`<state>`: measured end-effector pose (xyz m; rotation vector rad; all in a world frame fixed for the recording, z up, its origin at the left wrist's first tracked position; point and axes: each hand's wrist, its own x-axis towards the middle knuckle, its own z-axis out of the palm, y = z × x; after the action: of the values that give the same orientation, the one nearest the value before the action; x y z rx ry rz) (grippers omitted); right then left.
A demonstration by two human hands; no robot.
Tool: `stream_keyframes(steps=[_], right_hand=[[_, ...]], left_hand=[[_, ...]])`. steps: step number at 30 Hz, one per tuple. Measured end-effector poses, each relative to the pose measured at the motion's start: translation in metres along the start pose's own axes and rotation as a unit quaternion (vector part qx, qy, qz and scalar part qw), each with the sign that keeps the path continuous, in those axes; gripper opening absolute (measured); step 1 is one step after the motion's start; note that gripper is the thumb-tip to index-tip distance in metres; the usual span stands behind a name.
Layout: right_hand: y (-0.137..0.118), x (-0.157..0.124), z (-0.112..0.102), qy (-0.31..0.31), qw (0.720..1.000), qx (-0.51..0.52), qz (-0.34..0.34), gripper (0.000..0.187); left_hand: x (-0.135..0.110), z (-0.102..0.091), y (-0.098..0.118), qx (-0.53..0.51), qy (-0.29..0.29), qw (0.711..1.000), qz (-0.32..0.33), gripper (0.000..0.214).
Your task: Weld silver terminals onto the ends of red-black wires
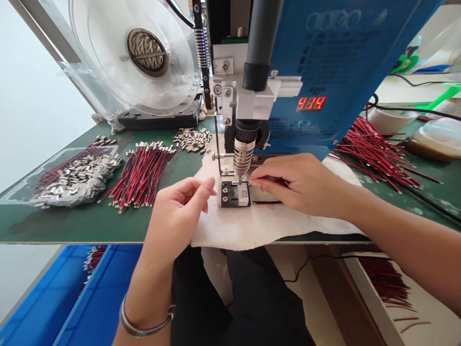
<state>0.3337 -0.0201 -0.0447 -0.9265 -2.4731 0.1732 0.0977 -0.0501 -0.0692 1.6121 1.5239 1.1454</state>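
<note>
My right hand (pixel 300 185) is closed in a pinch at the right side of a small black and metal fixture (pixel 234 194), on a thin wire mostly hidden by the fingers. A small metal connector (pixel 236 182) sits on the fixture, right under the coiled tip of the soldering head (pixel 243 156). Left of the fixture, my left hand (pixel 182 209) has its fingers curled and thumb against the index finger; anything inside is hidden. A red and black wire (pixel 267 202) lies on the white cloth (pixel 245 233) below my right hand.
A pile of red and black wires with metal ends (pixel 140 175) lies left, beside a clear tray of connectors (pixel 75 180). Loose connectors (pixel 194 139) lie behind. More wires (pixel 374 154) are at right. The blue machine (pixel 306 57) shows 414. Blue bins (pixel 97 298) stand below.
</note>
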Motion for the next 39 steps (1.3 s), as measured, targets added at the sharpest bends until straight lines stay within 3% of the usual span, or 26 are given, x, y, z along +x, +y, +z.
stream_keyframes(steps=[39], right_hand=[[0.0008,-0.0028,0.0019,0.025,1.0,0.007,-0.008,0.021]], left_hand=[[-0.0025,-0.0014,0.0002,-0.001,0.001,1.0,0.0,0.03]])
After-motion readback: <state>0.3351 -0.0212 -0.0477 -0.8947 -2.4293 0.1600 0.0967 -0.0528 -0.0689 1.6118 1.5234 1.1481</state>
